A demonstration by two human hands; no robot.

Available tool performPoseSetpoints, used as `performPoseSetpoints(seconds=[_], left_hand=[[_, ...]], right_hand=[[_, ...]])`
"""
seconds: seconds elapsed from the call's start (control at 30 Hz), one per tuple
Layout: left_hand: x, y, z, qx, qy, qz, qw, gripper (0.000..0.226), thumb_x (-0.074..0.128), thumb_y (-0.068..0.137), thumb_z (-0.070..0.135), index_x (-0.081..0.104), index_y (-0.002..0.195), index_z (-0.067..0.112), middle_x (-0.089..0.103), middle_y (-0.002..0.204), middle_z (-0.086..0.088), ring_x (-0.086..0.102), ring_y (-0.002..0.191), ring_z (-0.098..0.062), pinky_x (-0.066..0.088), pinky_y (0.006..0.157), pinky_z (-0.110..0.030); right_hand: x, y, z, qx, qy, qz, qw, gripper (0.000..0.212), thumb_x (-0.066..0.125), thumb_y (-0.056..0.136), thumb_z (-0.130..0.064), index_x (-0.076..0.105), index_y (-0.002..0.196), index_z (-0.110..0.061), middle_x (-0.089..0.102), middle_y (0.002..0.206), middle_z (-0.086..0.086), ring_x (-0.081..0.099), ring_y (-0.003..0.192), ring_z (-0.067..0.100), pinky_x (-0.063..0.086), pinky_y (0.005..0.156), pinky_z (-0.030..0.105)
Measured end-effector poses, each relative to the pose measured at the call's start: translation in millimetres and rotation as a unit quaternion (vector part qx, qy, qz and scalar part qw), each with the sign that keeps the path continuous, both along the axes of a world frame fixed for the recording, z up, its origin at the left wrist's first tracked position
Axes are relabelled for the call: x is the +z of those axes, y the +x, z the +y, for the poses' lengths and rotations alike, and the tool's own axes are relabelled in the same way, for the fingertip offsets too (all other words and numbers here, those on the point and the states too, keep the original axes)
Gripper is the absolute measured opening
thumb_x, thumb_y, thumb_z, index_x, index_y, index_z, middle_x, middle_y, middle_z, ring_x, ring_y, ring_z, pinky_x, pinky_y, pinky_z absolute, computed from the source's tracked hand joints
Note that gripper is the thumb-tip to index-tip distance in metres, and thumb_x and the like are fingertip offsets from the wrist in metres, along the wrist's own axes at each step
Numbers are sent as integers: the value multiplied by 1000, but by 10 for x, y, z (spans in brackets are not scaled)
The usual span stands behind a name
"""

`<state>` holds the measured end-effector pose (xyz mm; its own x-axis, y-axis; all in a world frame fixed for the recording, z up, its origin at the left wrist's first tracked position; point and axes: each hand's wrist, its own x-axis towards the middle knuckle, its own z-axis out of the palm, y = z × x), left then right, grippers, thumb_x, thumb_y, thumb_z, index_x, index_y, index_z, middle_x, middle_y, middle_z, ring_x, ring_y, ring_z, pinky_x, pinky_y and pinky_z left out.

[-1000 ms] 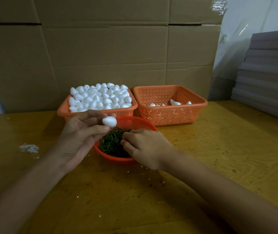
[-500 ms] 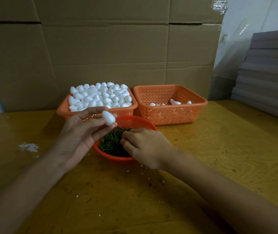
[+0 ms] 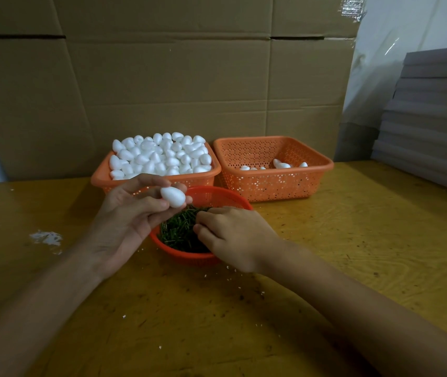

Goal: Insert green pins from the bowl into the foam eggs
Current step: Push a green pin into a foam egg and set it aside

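Bowl (image 3: 181, 257) rim lies under both hands: left hand (image 3: 124, 221) grip pinches foam egg (image 3: 173, 197) above it; right hand (image 3: 233, 238) curls among green pins (image 3: 176, 229), its grip impossible to tell; bench (image 3: 352, 240) stretches wide rightward.

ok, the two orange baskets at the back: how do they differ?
Fill: the left basket is heaped with foam eggs above its rim; the right basket holds only a few eggs on its floor.
View: the left hand, holding a foam egg, hides part of the left basket's front; the right basket's front shows almost whole.
Shared: both orange, perforated, rectangular, side by side.
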<state>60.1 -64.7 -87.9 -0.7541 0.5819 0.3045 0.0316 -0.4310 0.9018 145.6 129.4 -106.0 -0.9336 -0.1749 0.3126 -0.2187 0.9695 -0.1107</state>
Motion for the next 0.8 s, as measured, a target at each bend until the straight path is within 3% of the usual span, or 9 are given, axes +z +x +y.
performPoseSetpoints(seconds=[0.3, 0.47, 0.63, 0.8], left_hand=[[-26, 9, 3, -1, -10, 35, 999, 29, 63, 81, -9, 79, 89, 15, 77, 110, -17, 75, 107, -41, 63, 84, -32], [-21, 27, 6, 1, -16, 43, 999, 29, 78, 75, 1, 79, 100, 16, 76, 112, -17, 76, 104, -39, 63, 80, -31], [-9, 13, 8, -2, -16, 36, 999, 49, 83, 66, 6, 74, 112, 18, 76, 111, -16, 77, 102, -39, 63, 81, -32], [-6, 20, 7, -1, -26, 50, 998, 49, 85, 64, 8, 75, 110, 22, 76, 114, -16, 76, 104, -38, 63, 82, -33]], right_hand=[[1, 6, -5, -4, -4, -2, 1000, 34, 33, 109, -41, 57, 100, -18, 64, 97, -1, 60, 94, 22, 39, 71, 36], [4, 10, 2, 0, -13, -6, 1000, 34, 33, 110, -40, 58, 100, -19, 61, 93, -2, 59, 91, 21, 42, 71, 37], [-6, 8, -1, 1, -11, 1, 1000, 33, 34, 110, -40, 57, 99, -19, 62, 94, -2, 59, 92, 21, 35, 68, 35], [-4, 8, -1, 4, -8, 7, 1000, 33, 35, 110, -40, 57, 99, -19, 62, 96, -1, 59, 93, 22, 31, 67, 34]])
